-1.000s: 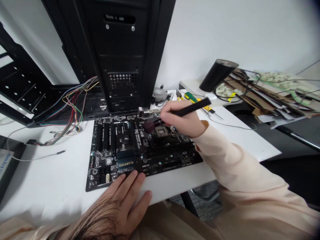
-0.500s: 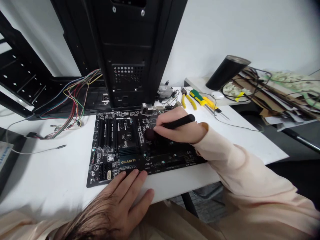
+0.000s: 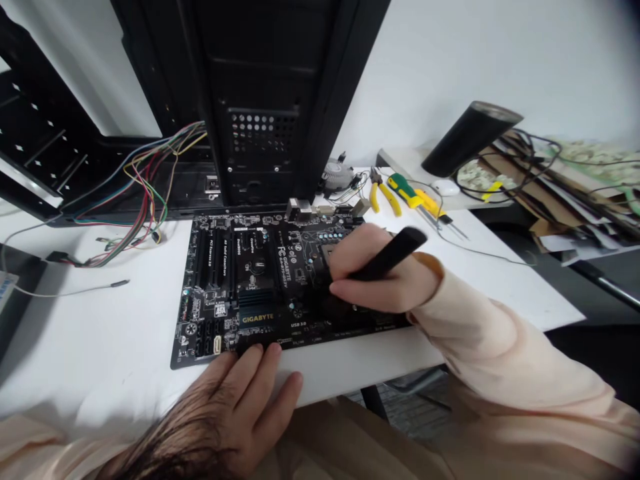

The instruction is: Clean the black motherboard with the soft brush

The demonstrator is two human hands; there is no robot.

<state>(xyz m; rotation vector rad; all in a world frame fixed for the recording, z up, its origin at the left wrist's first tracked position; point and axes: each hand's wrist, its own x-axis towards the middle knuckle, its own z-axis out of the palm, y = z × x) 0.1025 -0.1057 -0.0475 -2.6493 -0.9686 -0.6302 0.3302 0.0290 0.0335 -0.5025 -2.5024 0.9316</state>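
Fingers and thumb of the right hand (image 3: 397,290) are closed in a narrow pinch on a black tool (image 3: 393,255), probably a brush. Its shaft leans up toward the wrist, and its working end cannot be told from the dark surface below. The left hand (image 3: 240,413) is palm down, loosely spread and gripping nothing that shows. At least 2 of its fingertips are at the near edge of the motherboard (image 3: 300,293), with the thumb apart from it.

The motherboard lies flat on the white table (image 3: 480,283), under the right hand. Its CPU socket (image 3: 327,252) is partly covered by that hand, and the labelled heatsink (image 3: 257,318) sits just beyond the left fingers. The step in hand looks like light brushing around the socket, with the left hand perhaps steadying the edge. Another stroke would call for low pressure there and a clear view of the tip, since socket pins could bend.

Farther out, a black computer case (image 3: 260,80) stands behind the motherboard, with coloured wires (image 3: 150,190) hanging on the left. To the right are a cooling fan (image 3: 337,175), yellow-handled pliers (image 3: 389,200), 1 green-and-yellow screwdriver (image 3: 404,191) and a tilted black cup (image 3: 467,140).
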